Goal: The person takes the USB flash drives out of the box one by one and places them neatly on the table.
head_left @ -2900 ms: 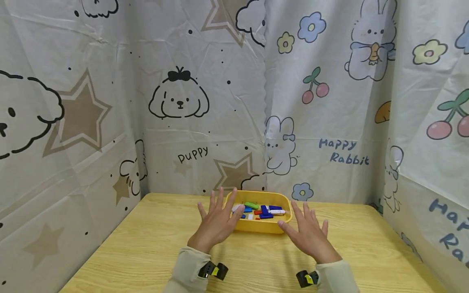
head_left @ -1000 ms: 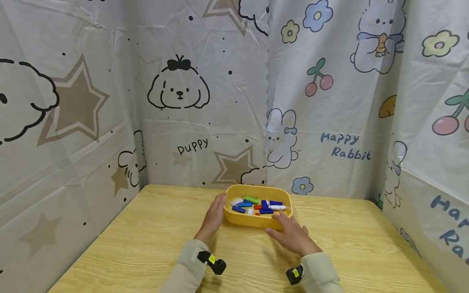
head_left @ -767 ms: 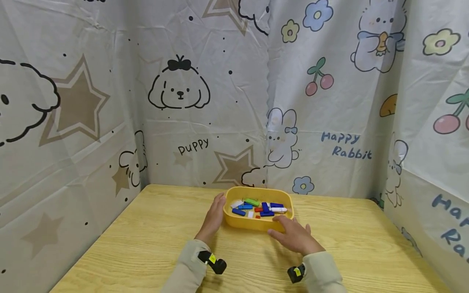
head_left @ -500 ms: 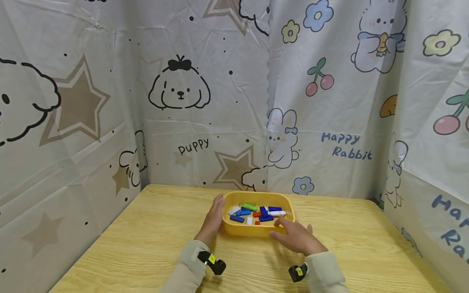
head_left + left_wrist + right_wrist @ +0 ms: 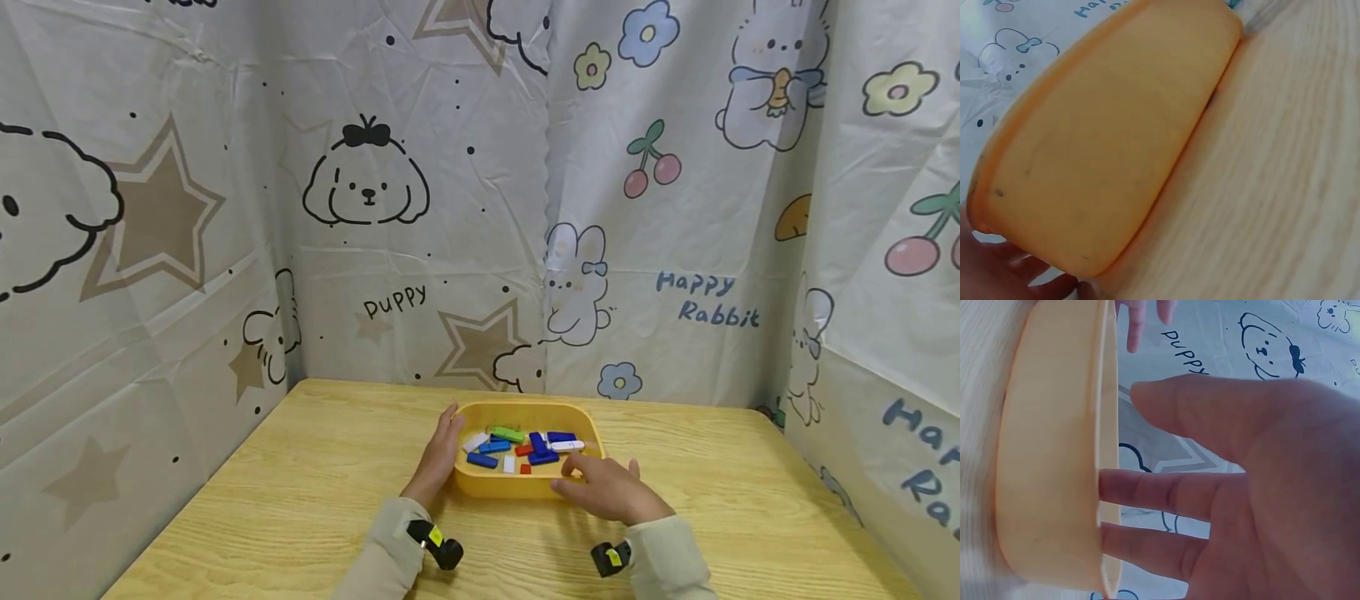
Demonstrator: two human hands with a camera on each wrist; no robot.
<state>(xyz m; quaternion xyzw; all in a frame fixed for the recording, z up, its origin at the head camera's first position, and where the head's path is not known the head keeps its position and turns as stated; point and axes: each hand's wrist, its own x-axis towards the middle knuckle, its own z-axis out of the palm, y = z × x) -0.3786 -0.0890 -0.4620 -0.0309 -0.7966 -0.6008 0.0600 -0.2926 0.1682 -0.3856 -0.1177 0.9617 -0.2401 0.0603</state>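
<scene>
A yellow plastic tub [image 5: 510, 487] stands on the wooden table, holding several small pieces: blue ones [image 5: 482, 460], white ones [image 5: 566, 447], a green one [image 5: 507, 435] and red ones. Their exact kind is too small to tell. Against the tub's left end rests my left hand [image 5: 435, 457], fingers extended; in the left wrist view its fingers touch the tub's corner. My right hand [image 5: 611, 489] is at the front right corner. Its fingers [image 5: 1154, 487] reach over the rim in the right wrist view, with the thumb held apart from the wall.
The wooden table [image 5: 300, 500] extends to both sides and in front of the tub. Behind it and at both sides hang printed curtains [image 5: 375, 275] with puppies, stars and rabbits. A wrist camera [image 5: 437, 542] sits on each sleeve.
Both hands came down from above the table to the tub. Over the last second the tub has slid nearer to me, with its pieces inside; the hands stay at its left end and front right corner.
</scene>
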